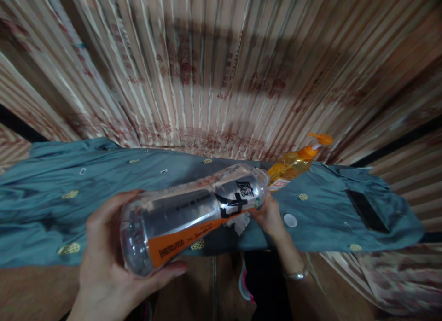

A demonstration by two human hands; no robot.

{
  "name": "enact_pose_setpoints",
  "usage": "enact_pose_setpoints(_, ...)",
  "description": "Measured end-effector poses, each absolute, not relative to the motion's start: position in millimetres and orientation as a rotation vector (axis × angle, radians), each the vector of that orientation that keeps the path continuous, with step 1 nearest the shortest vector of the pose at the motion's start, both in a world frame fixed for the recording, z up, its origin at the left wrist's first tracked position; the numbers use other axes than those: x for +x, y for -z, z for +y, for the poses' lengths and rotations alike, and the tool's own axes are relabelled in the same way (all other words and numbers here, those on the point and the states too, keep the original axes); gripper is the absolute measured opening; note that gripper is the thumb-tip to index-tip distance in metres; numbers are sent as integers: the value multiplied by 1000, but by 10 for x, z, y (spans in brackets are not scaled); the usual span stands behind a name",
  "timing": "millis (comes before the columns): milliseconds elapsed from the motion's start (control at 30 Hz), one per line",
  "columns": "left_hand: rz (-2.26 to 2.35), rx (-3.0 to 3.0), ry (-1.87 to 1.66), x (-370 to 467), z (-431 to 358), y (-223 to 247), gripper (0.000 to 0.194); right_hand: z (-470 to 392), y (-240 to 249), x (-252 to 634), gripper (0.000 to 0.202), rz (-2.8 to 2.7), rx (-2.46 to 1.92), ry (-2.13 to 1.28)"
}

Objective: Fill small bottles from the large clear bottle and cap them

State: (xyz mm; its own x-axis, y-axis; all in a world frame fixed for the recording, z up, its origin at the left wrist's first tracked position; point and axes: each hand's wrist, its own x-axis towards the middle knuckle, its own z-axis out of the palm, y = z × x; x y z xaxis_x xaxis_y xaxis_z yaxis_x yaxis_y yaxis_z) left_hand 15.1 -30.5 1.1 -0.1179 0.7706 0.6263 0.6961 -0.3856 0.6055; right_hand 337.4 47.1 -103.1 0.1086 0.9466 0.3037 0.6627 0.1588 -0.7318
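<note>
My left hand (107,256) is wrapped around the base end of a large clear plastic bottle (193,215) with a silver and orange label. The bottle lies tilted across the view, its mouth end up and to the right. Close under that mouth end is my right hand (266,216), its fingers mostly hidden behind the bottle; whether it grips the neck cannot be made out. Just past the mouth, a pump bottle (290,166) of yellow-orange liquid with an orange pump head leans right, its lower end hidden.
A teal patterned cloth (113,173) covers the narrow table. White crumpled tissue (241,224) and a round white lid (290,220) lie near my right hand. A black phone (366,210) rests at the right. Behind the table hangs a pleated patterned curtain (207,81).
</note>
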Motion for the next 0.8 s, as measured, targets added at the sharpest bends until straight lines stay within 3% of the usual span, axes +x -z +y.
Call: enact_pose_setpoints(800,1692,2040,-1544,148,-322,2,107,472,1019,3377,53,-1630,-1572,-454)
